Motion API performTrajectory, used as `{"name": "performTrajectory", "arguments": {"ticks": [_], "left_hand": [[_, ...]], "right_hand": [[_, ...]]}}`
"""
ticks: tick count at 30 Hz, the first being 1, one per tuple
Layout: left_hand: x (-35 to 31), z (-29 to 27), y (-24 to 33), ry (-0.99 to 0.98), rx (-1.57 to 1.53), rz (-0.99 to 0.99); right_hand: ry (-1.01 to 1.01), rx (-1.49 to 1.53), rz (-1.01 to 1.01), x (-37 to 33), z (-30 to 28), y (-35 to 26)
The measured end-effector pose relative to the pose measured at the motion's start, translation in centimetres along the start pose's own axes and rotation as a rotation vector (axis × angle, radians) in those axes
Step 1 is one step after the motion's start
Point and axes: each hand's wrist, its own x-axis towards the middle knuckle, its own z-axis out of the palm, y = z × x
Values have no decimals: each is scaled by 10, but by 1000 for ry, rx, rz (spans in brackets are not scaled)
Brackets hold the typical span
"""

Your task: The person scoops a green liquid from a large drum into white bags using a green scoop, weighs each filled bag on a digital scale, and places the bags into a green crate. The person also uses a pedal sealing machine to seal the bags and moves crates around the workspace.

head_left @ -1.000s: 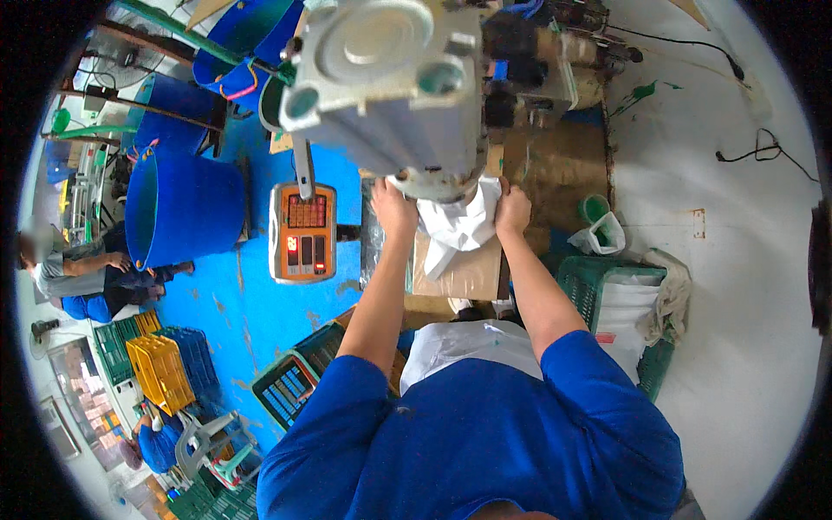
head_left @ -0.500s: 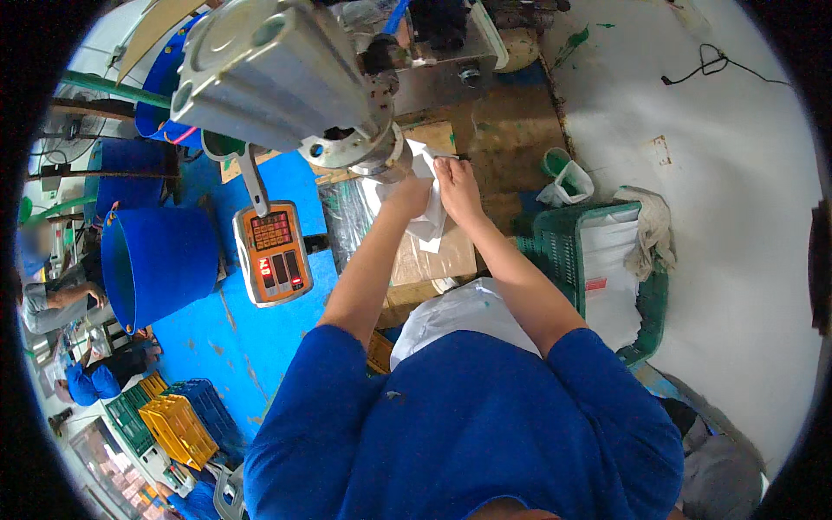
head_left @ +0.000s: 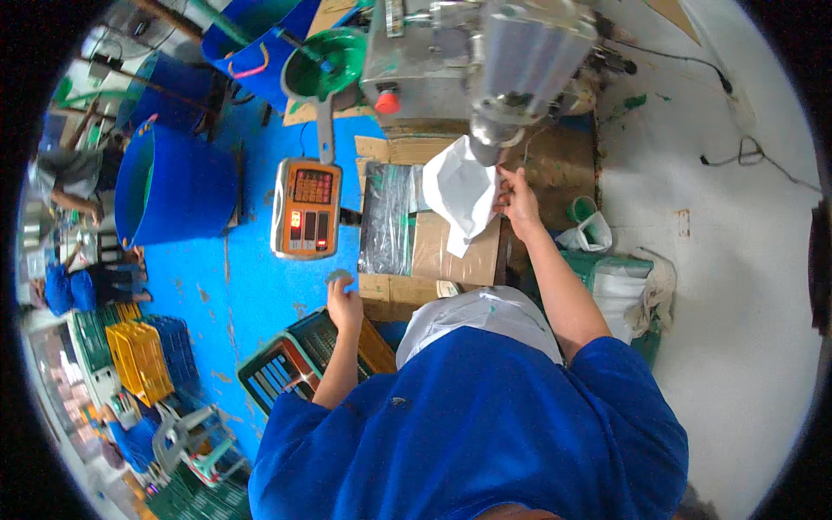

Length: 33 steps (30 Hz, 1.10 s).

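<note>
- Blue short-sleeved shirt (head_left: 485, 407), the wearer's, at six o'clock; nearest item.
- White apron (head_left: 477, 321), wrinkled, just beyond the shirt.
- Left hand (head_left: 344, 305), at eight o'clock, off the bag and well apart from its partner; fingers partly curled. Cannot tell whether anything is gripped.
- Green crate (head_left: 295, 364), slatted, between seven and eight o'clock, beside the left forearm.
- Right hand (head_left: 520, 208), at two o'clock, fingers and thumb clamped on the bag's right edge.
- White bag (head_left: 459, 191), one piece, creased, at one o'clock, lower corner pointing toward the wearer.
- Brown cardboard (head_left: 455, 251), under the bag's lower end, on the desk (head_left: 563, 160).
- Dark sheet (head_left: 386, 230), glossy, plastic-like, left of the cardboard.
- Lined crate (head_left: 611, 299), green with white lining, at three o'clock; beige cloth (head_left: 663, 290) over its far side.
- Scale (head_left: 306, 212), orange face, red lit display, at ten o'clock.
- Metal machine (head_left: 529, 65), at one o'clock, its nozzle meeting the bag's upper edge; cannot tell how far inside.
- Red button (head_left: 387, 102), at twelve o'clock.
- Green-smeared pan (head_left: 325, 69), long-handled, at eleven o'clock.
- Blue barrel (head_left: 178, 186), between nine and ten o'clock.
- Yellow crate (head_left: 139, 360), at eight o'clock.
- Co-worker in blue (head_left: 74, 290), at nine o'clock; far off.
</note>
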Motion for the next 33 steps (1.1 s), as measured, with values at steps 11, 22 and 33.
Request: {"name": "performTrajectory", "arguments": {"ticks": [11, 22, 33], "left_hand": [[-189, -17, -115, 279, 605, -993], [-196, -13, -195, 224, 546, -1053], [-175, -80, -306, 316, 534, -1045]], "right_hand": [[-147, 105, -21, 5, -19, 9], [119, -355, 71, -13, -119, 36], [8, -995, 624, -92, -128, 120]]}}
